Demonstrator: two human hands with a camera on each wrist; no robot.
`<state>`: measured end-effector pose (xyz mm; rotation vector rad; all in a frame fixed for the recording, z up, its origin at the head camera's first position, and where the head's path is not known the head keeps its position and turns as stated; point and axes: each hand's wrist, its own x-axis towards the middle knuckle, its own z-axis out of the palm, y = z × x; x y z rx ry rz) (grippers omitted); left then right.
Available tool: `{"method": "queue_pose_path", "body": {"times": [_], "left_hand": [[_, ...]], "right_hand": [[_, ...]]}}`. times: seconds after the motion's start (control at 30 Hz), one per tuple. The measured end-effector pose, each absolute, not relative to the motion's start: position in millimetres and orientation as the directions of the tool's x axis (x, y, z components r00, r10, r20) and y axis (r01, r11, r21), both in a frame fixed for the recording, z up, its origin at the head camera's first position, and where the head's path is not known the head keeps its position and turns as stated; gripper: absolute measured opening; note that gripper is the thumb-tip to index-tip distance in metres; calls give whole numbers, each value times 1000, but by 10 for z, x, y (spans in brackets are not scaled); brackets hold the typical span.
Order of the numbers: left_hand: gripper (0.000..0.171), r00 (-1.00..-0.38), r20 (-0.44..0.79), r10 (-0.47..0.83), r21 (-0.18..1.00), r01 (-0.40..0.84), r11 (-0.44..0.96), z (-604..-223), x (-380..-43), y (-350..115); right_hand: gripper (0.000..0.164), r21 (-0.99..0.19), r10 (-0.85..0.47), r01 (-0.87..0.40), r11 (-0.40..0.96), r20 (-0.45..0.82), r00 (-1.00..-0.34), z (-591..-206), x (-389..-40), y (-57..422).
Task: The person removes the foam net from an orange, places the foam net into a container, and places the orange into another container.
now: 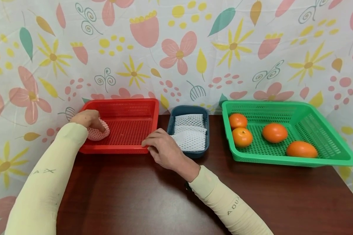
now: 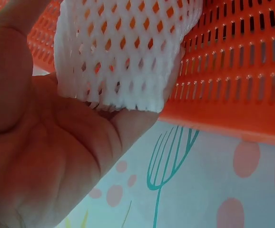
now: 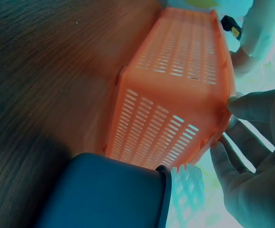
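Observation:
My left hand [image 1: 89, 119] reaches into the left end of the red basket [image 1: 117, 149] and holds a rounded foam net sleeve [image 1: 99, 132]. In the left wrist view, the white mesh sleeve [image 2: 118, 57] lies against the curled fingers, with the thumb at its left. Orange-red shows through the mesh; whether that is a fruit inside or the basket behind cannot be told. My right hand [image 1: 167, 148] grips the near right corner of the basket's rim. The right wrist view shows the thumb and fingertips at that rim [image 3: 229, 102].
A dark blue container [image 1: 207, 130] with white foam nets [image 1: 189, 138] stands right of the red basket, close to my right hand. Farther right, a green basket [image 1: 326, 132] holds several orange-red round fruits [image 1: 275, 133]. A flowered curtain [image 1: 179, 81] hangs behind the brown table [image 1: 129, 195].

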<state>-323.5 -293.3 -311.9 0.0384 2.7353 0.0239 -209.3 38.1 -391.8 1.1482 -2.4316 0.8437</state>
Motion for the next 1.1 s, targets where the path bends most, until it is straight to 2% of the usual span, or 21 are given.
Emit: {"method": "queue_pose_path", "body": {"times": [0.3, 0.57, 0.87, 1.1], "left_hand": [[82, -915, -401, 46, 21, 41, 999, -3176, -3241, -2920], [88, -889, -456, 50, 35, 39, 999, -3176, -3244, -2875], [87, -874, -481, 65, 55, 45, 998, -3202, -3292, -2905], [88, -902, -426, 70, 46, 56, 997, -3303, -3399, -2955]], "right_hand": [[26, -366, -581, -786, 499, 532, -616, -3930, -2095, 377], [26, -365, -581, -785, 500, 532, -617, -3935, -2093, 372], [27, -367, -587, -765, 529, 493, -642, -3922, -2078, 370], [28, -374, -581, -758, 534, 489, -651, -3925, -2073, 369]]}}
